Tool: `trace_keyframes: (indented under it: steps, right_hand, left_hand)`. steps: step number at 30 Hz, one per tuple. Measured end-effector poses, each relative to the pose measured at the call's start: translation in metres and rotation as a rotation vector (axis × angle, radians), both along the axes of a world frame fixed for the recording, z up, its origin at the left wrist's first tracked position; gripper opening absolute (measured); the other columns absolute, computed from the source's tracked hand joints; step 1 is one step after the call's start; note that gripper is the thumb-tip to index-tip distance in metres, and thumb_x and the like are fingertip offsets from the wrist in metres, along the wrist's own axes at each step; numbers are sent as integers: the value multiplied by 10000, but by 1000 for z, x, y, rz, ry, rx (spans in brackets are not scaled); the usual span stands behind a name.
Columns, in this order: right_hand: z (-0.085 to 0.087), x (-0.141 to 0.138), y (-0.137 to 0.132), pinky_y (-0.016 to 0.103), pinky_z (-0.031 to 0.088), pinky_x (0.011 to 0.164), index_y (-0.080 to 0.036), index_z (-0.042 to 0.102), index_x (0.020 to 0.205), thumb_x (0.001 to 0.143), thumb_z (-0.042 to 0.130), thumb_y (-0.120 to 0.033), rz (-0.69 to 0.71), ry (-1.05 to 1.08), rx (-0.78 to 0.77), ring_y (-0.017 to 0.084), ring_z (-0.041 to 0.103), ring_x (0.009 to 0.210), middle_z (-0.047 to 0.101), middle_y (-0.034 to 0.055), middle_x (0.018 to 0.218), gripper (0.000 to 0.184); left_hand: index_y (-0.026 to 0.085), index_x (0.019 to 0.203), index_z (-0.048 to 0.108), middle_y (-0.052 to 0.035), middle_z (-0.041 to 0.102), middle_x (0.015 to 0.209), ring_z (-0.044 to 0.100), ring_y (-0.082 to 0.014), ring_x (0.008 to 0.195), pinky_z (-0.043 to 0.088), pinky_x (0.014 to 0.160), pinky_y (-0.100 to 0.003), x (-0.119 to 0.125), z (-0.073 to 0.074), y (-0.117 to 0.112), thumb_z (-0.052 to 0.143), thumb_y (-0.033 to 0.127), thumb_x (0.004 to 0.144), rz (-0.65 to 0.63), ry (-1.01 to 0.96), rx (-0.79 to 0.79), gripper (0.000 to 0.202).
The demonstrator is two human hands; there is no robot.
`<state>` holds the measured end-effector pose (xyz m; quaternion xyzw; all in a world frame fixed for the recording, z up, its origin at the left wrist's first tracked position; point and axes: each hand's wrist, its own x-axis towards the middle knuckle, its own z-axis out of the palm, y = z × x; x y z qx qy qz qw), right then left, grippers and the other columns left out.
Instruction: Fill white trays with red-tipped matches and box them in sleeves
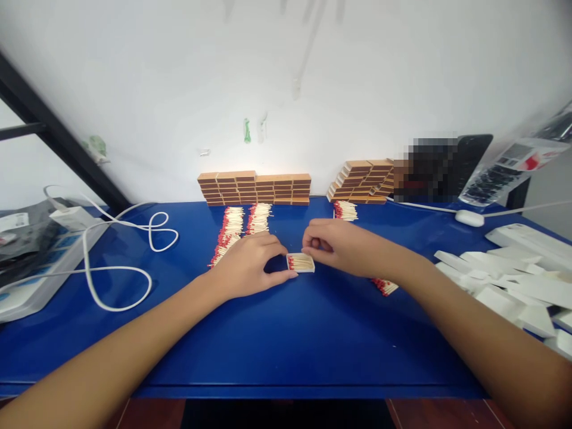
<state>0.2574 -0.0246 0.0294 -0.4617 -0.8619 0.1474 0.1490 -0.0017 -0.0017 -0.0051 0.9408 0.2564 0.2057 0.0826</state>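
A small white matchbox tray [313, 269] lies on the blue table, with red-tipped matches [301, 262] inside, heads toward the left. My left hand [248, 265] grips its left end between thumb and fingers. Over the right end, my right hand [346, 245] is curled with its fingertips pressed together, close to the tray's far corner; whatever they hold is hidden. Two long rows of matches [233, 223] lie behind my left hand and are partly covered by it. More matches [345, 210] show behind my right hand, and others [385, 286] stick out below its wrist.
Stacked matchboxes [257, 189] line the wall, with a second stack [364, 179] farther right. Many white empty trays [504, 286] are heaped at the right. A white cable [152, 229] loops beside a power strip [53, 262] on the left. A plastic packet [504, 170] stands back right.
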Motion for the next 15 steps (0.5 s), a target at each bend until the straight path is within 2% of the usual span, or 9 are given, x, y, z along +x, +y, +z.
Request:
trace_keyframes:
  steps: [2,4,6,9,12,15]
  right_hand:
    - [7,18,10,320,445,714,-221,696,882,977,614,-329,-75,3,23,193,629,772,719,54,865,166]
    - [9,45,24,321,453,701,-217,725,888,939,653,-336,-209,3,51,196,640,750,736,55,836,148]
    - [6,73,38,323,458,681,-210,741,870,883,709,-341,-330,-7,60,202,646,730,747,59,808,135]
    - [-5,106,55,318,452,642,-212,761,869,827,768,-379,-396,-37,19,193,634,675,757,52,772,172]
    - [-17,119,64,315,448,628,-216,757,847,793,788,-368,-428,-57,8,194,638,668,764,44,769,164]
    - [-22,119,67,318,456,641,-215,747,822,799,761,-326,-431,-65,3,199,647,681,765,44,767,114]
  left_hand:
    - [186,1080,777,-83,783,1071,732,-259,1009,591,923,-411,0,0,0,750,505,999,5,-7,-6,330]
    - [191,1078,776,-81,783,1065,734,-258,1010,591,933,-410,-1,-1,1,749,511,999,9,-8,-11,331]
    - [193,1079,773,-78,782,1065,735,-258,1012,591,935,-412,-1,0,1,750,512,999,14,-4,-12,329]
    - [190,1070,770,-78,778,1067,732,-261,1009,594,916,-418,-2,1,1,760,499,992,29,7,-9,319]
    - [185,1058,770,-80,776,1065,727,-261,1005,598,915,-426,-2,2,1,765,496,988,33,13,-11,319]
    - [186,1053,772,-81,779,1070,727,-261,1010,597,924,-428,-1,3,1,765,491,989,32,18,-14,313]
